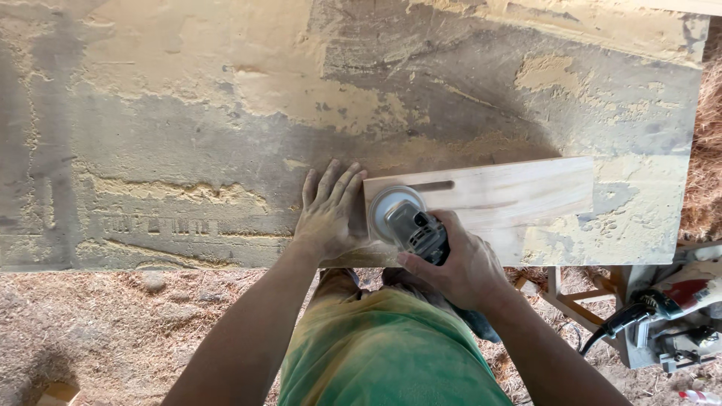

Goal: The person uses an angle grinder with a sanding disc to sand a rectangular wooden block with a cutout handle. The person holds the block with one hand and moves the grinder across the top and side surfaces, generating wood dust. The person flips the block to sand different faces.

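A pale wooden board (511, 197) with a dark slot near its left end lies on a dusty grey workbench (188, 135). My right hand (462, 267) grips a grey angle grinder (412, 224) whose round disc rests on the board's left end. My left hand (328, 214) lies flat with fingers spread on the bench, pressing against the board's left edge beside the disc.
Yellow sawdust coats the bench in patches and covers the floor (113, 323) below. A red and grey power saw (677, 301) with a black cable sits at the lower right beside a wooden stool frame (579, 297). The bench's near edge runs just below my hands.
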